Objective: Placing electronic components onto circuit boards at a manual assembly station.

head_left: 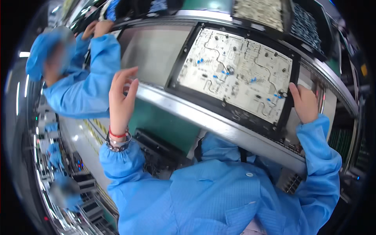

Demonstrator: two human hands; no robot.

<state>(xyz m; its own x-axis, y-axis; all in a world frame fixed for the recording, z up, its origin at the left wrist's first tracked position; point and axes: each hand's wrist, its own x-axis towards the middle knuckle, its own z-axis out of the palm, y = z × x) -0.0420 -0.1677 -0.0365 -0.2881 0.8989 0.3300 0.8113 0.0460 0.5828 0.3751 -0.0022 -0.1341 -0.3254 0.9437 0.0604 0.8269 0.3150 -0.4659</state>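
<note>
A white circuit board (239, 74) lies in a black carrier frame (178, 74) on the conveyor line in front of me. Small black and blue components and dark wires are spread over the board. My right hand (305, 103) is closed at the frame's right edge, thumb along its side, other fingers partly hidden. My left hand (123, 92) is raised over the near rail, left of the frame. Its thumb and fingers are apart and hold nothing.
A metal rail (196, 115) runs along the conveyor's near side. Parts bins (258, 13) with small components stand beyond the far rail. At the left, a co-worker in blue (78, 90) has both hands at the line. A grey plate (154, 51) lies left of the frame.
</note>
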